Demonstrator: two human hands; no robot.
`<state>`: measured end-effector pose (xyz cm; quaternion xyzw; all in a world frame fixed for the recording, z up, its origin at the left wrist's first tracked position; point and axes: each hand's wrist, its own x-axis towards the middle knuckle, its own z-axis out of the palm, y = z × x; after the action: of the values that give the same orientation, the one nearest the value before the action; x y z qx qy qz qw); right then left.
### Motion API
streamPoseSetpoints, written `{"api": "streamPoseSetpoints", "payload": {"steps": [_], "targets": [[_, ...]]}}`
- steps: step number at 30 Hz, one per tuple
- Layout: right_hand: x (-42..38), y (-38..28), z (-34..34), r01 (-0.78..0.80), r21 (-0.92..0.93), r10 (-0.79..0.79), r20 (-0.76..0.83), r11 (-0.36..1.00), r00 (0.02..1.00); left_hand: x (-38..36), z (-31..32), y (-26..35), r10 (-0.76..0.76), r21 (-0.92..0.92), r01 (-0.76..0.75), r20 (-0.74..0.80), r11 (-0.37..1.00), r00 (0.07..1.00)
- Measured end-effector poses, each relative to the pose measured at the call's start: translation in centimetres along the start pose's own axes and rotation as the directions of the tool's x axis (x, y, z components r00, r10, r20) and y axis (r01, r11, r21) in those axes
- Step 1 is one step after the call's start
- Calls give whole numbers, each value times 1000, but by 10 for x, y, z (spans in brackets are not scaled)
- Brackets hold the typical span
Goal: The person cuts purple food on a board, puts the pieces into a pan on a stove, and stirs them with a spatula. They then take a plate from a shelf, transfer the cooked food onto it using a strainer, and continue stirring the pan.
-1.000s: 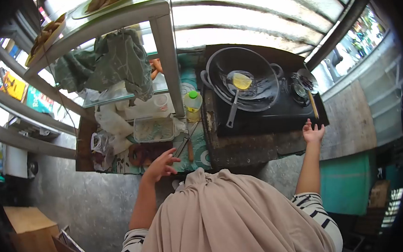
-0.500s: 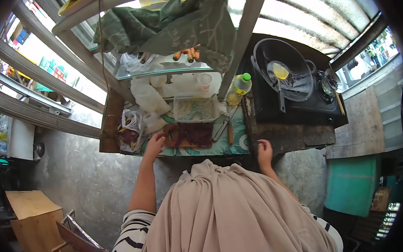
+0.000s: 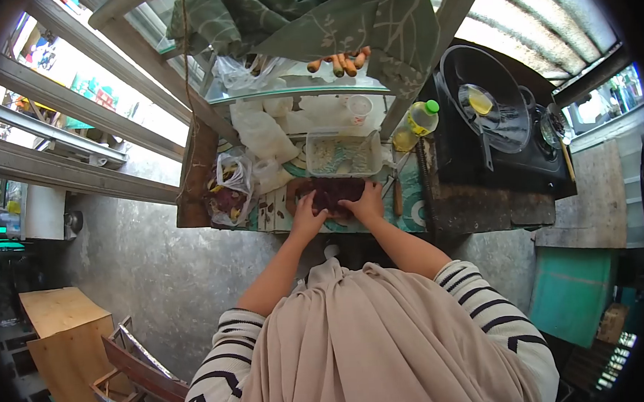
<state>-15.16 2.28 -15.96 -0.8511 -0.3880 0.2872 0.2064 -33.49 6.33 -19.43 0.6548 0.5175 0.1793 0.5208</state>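
A heap of dark purple sliced food (image 3: 331, 191) lies on a wooden cutting board (image 3: 293, 194) at the counter's front edge. My left hand (image 3: 307, 215) is on the heap's left end, its thumb turned inward. From the right, my right hand (image 3: 367, 204) cups the other end, fingers bent over it. Part of the board is hidden under food and hands. Just behind stands a clear rectangular plastic tub (image 3: 343, 155). A wooden-handled tool (image 3: 398, 196) lies right of my right hand.
A plastic bag with purple scraps (image 3: 229, 195) sits at the left. At the right are a bottle with a green cap (image 3: 416, 127) and a black stove (image 3: 508, 167) carrying a wok (image 3: 505, 120). A glass shelf (image 3: 301, 93) with carrots (image 3: 339, 63) hangs above the counter.
Both hands, earlier apart on either side of the board, have come together onto the purple food. My right hand moved left from near the stove side. The view has shifted slightly.
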Motion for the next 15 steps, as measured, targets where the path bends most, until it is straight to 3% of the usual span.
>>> {"api": "streamPoseSetpoints", "payload": {"steps": [2,4,6,7,9,11,13,15], "targets": [[1,2,5,27,-14,-27,-13,1000,1000,-9,-7,-12,43,-42,-44,-16,998,999],[5,11,19,160,71,-150,-129,985,980,-14,-11,-33,94,-96,-97,-37,991,995],[13,18,25,157,90,-143,-148,984,979,-22,-25,-43,125,87,-124,-15,989,992],[16,21,27,145,115,-125,-168,983,978,-27,-31,-42,131,85,-129,-21,988,991],[21,27,24,192,140,-163,-198,971,967,-38,-42,-36,-118,-143,126,61,982,991],[25,31,19,234,159,-194,-234,959,953,-45,-50,-28,-148,-193,159,68,968,987],[23,31,9,118,361,-105,-55,925,993,-44,-54,-29,-179,-242,195,84,951,980],[21,30,0,100,421,-92,-38,901,995,-41,-58,-28,-241,-326,284,168,902,956]]}}
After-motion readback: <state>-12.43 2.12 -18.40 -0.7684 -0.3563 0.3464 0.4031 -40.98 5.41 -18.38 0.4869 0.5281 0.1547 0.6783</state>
